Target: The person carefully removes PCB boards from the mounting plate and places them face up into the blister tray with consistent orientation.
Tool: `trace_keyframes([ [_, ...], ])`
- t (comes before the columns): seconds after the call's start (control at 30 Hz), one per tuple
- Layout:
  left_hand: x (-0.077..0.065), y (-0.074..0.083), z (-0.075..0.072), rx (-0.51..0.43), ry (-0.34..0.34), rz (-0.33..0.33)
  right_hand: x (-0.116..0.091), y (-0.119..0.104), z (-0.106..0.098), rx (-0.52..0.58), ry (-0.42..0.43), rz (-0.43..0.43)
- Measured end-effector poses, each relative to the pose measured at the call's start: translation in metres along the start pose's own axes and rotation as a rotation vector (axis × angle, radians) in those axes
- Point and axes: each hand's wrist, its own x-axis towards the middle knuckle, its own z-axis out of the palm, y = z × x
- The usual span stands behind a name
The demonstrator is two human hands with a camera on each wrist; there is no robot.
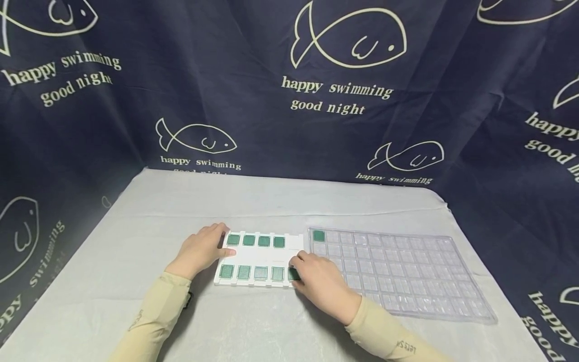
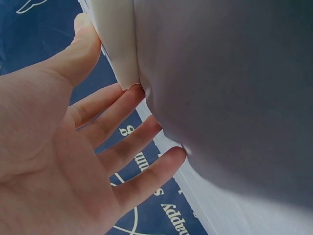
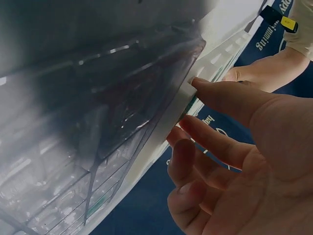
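A white slotted tray (image 1: 258, 256) lies on the table with two rows of small green square circuit boards (image 1: 244, 272). My left hand (image 1: 201, 249) holds the tray at its left end, thumb on the top face and fingers by the far corner. In the left wrist view its fingers (image 2: 146, 176) are spread, their tips at the tray's edge and the tabletop. My right hand (image 1: 323, 281) pinches a green circuit board (image 1: 294, 274) between thumb and index finger at the near right slot; the fingers partly cover it. The other right fingers are curled.
Right beside the white tray lies a clear plastic compartment tray (image 1: 402, 271), with one green board (image 1: 318, 235) in its far left cell. A white cloth (image 1: 271, 322) covers the table. Dark blue fish-print curtains (image 1: 271, 146) stand behind and at both sides.
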Motion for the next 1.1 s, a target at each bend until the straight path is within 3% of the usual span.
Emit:
trace_keyframes([
  [0.8,-0.0009,-0.0001,0.0004,0.014,0.001,0.008,0.0051,0.0024,0.0002,0.039,-0.050,-0.009],
  [1.1,-0.0001,-0.0020,0.0017,0.012,0.008,0.010,0.0031,0.0011,-0.0043,0.049,0.014,-0.007],
])
